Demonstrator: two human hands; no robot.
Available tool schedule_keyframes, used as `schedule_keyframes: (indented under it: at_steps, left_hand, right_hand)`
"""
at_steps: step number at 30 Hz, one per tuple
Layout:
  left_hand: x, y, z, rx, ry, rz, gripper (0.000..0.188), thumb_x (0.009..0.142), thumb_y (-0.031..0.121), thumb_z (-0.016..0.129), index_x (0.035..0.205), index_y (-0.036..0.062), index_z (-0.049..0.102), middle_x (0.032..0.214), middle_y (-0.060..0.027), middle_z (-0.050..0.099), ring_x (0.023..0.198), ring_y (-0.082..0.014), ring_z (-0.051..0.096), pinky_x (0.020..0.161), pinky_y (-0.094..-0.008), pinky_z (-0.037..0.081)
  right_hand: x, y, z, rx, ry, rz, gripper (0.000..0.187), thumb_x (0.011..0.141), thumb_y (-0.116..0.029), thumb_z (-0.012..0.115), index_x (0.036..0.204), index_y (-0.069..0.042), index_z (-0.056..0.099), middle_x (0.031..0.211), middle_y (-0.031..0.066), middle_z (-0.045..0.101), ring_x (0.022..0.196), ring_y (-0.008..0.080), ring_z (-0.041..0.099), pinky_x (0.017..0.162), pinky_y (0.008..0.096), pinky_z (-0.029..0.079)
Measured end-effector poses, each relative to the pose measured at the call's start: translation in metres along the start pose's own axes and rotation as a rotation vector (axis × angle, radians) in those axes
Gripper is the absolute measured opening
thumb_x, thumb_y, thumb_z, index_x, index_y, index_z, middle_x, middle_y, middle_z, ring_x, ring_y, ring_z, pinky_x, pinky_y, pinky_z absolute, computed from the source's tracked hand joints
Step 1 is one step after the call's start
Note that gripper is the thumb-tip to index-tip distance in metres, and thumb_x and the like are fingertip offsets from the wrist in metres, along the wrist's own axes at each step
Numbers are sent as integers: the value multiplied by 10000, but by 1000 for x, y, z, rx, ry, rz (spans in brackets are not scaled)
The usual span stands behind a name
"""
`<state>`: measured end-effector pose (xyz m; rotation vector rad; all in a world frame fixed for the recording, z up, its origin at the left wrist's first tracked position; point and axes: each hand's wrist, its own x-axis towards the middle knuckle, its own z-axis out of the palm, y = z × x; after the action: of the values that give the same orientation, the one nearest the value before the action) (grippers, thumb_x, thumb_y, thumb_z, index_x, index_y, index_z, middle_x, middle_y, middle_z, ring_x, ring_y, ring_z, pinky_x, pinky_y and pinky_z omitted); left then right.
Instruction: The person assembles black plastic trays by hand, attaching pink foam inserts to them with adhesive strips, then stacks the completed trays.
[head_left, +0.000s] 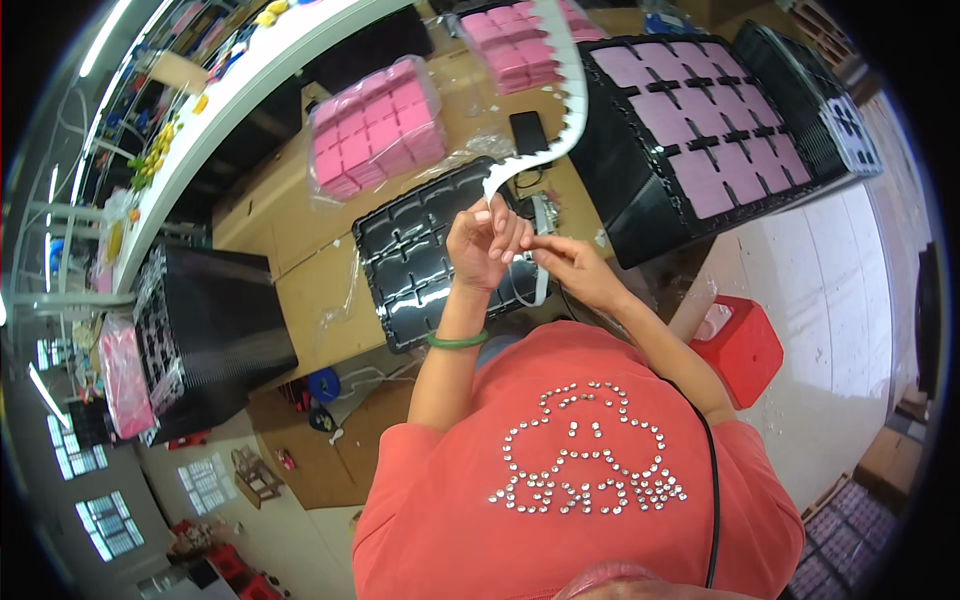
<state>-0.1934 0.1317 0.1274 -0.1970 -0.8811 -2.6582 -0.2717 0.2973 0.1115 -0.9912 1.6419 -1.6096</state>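
A long white strip with a toothed edge curves down from the top of the head view, and its lower end meets the fingers of my left hand. Those fingers are curled closed on it, palm partly facing up. My right hand comes in from the right with thumb and forefinger pinched beside the left fingertips; what lies in the pinch is too small to make out. Under both hands lies a glossy black moulded tray. A narrow pale band hangs by the tray's right edge.
Bagged pink foam blocks and a black phone lie on the brown table. Stacked black trays with pink inserts stand at right, more black trays at left. A red stool is on the floor.
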Motion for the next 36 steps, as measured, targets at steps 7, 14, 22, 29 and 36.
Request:
schedule_keyframes:
  at_steps: [7,14,22,29,36]
  left_hand:
    - [-18,5,-6,-220,13,27,239,876,256,426,732,88,516,440,6,418,426,-133,422,642,-310,424]
    - [-24,10,-18,-201,122,15,235,882,236,430,711,96,510,437,19,384,419,-129,397,647,-299,407]
    - [-48,29,-52,-124,272,11,212,894,245,471,847,61,567,521,1,448,512,-146,487,709,-335,480]
    - [-80,18,-54,382,132,-598,608,866,197,718,1367,4,434,1106,-164,682,795,-148,668,746,-276,546]
    - [-109,19,-76,318,149,-730,530,892,213,720,1316,33,458,1051,-101,714,713,-87,599,726,-247,512]
  right_hand:
    - [6,20,28,469,-193,391,269,923,-221,701,1092,-13,685,950,36,702,848,84,629,790,243,500]
    - [-3,1,33,165,2,155,140,889,-128,713,957,-6,698,911,34,690,822,96,603,771,250,478]
    - [28,9,20,-202,161,-57,103,872,-124,700,893,-24,688,883,28,648,830,147,538,743,294,450]
    - [137,141,19,-343,168,-2,149,887,-195,672,875,-47,690,781,47,622,818,182,562,718,331,457]
    - [213,172,48,-834,65,-255,70,817,-125,693,829,-57,682,799,93,637,841,304,565,762,409,472]
